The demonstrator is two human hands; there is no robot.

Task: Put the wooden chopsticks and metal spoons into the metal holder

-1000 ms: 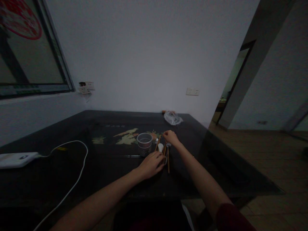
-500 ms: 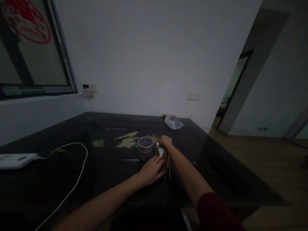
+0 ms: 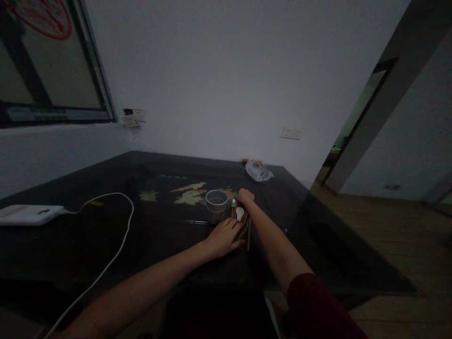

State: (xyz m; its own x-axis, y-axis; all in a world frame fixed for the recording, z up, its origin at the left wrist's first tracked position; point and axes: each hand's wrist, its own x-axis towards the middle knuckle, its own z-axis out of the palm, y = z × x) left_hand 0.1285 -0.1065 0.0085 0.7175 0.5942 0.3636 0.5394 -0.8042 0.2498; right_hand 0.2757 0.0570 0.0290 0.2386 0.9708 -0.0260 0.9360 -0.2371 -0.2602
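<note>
Several wooden chopsticks (image 3: pixel 249 234) and spoons lie in a loose bundle on the dark table. A white spoon (image 3: pixel 239 213) lies among them, and beside it shows the end of a metal spoon (image 3: pixel 233 203). My left hand (image 3: pixel 224 237) rests against the bundle's near left side, fingers and thumb apart. At the far end, my right hand (image 3: pixel 246 195) is curled with its knuckles up; what is under its fingers is hidden. Just left of the bundle, close to my left hand, stands a round see-through utensil cup (image 3: pixel 216 207) with its mouth up.
A crumpled clear plastic bag (image 3: pixel 259 171) lies near the wall. At left, a white power bank-like device (image 3: pixel 31 215) trails a white cable (image 3: pixel 123 240) over the table's (image 3: pixel 169 261) front edge. Wall sockets (image 3: pixel 291 133) sit above the back edge.
The whole view has shifted, so the table sits higher in the picture. My hands stay at the bundle, with hardly any movement relative to it.
</note>
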